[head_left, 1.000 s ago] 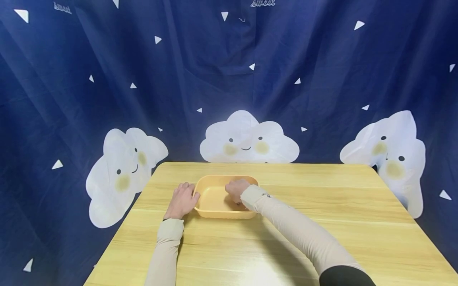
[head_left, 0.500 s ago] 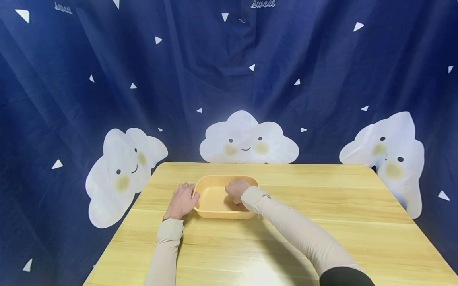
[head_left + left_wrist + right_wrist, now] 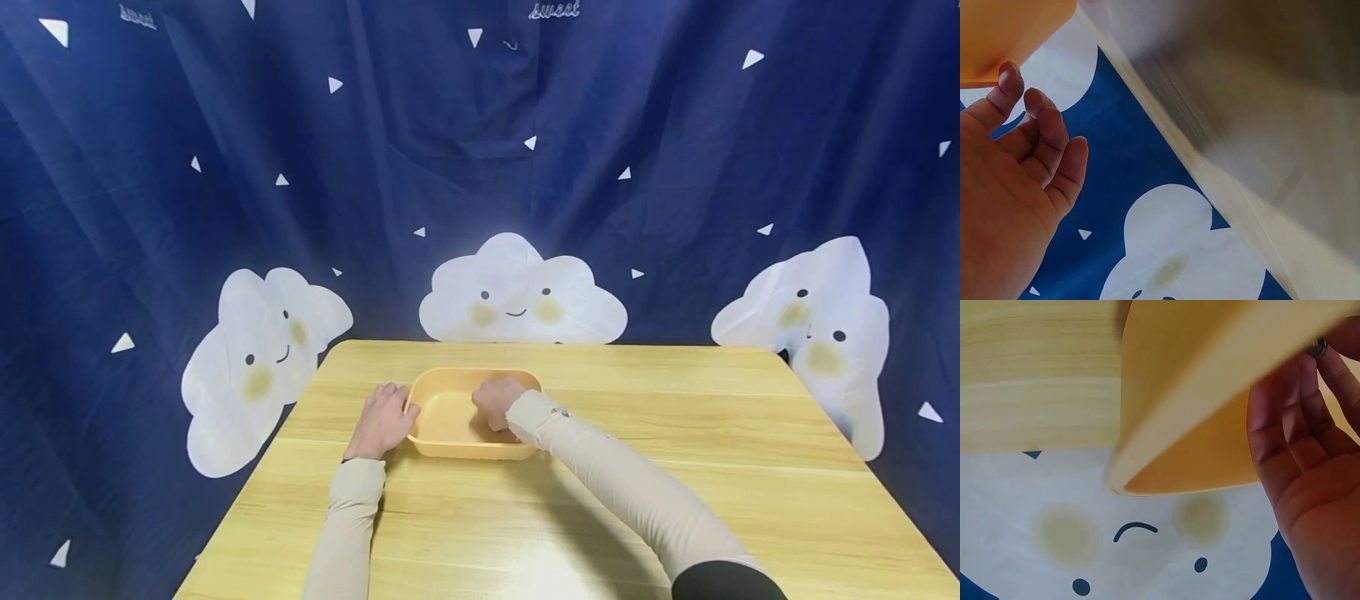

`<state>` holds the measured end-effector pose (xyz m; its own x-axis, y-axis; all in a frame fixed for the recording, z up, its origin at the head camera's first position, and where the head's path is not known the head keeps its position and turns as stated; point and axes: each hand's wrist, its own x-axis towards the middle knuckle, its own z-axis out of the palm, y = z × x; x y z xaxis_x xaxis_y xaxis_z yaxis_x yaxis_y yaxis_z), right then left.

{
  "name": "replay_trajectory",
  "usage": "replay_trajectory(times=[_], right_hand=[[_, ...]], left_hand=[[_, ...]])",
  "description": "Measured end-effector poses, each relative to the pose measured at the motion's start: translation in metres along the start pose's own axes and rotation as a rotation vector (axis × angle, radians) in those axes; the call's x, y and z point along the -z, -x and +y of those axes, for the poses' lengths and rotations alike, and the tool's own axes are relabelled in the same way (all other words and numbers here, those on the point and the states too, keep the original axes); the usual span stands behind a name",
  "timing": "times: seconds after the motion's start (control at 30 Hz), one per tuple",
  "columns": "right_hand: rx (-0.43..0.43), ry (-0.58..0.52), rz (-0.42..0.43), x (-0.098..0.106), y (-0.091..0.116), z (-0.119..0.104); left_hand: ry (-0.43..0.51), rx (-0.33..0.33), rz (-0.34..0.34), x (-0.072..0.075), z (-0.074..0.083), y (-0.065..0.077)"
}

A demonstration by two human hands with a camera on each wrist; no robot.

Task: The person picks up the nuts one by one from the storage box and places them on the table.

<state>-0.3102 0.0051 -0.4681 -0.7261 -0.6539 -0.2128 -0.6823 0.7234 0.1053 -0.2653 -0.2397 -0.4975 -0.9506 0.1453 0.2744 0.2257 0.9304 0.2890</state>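
while the left hand (image 3: pixel 380 422) holds the left end of the yellow tub (image 3: pixel 472 451), its thumb at the rim and its fingers bent along the outside, we see the right hand (image 3: pixel 497 402) over the right part of the tub. the tub sits on the wooden counter (image 3: pixel 690 483), near its far edge. in the right wrist view we make out a small dark bit (image 3: pixel 1317 348), shiny, pinched between thumb and fingertips; it is too small for us to say what it is. we judge the step in hand to be handling that bit at the tub, with the left hand bracing it against sliding. whether the bit is going in or coming out we cannot tell, since the right hand hides what lies beneath. if in, we think the next move calls for lowering it to the bottom and easing the fingers apart; if out, for a firm pinch and a lift that clears the rim.
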Motion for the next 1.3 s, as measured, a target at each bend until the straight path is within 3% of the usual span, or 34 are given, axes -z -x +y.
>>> replay_trajectory(times=[0.57, 0.97, 1.3], right_hand=[[0.026, -0.075, 0.005, 0.007, 0.007, -0.001], [-0.011, -0.143, -0.07, 0.013, 0.015, 0.005], [-0.019, -0.171, -0.051, 0.009, 0.017, 0.011]], left_hand=[[0.015, -0.007, 0.0, 0.001, 0.0, 0.0], [0.016, -0.007, -0.002, 0.0, -0.002, -0.001], [0.019, 0.003, -0.021, 0.001, -0.002, -0.001]])
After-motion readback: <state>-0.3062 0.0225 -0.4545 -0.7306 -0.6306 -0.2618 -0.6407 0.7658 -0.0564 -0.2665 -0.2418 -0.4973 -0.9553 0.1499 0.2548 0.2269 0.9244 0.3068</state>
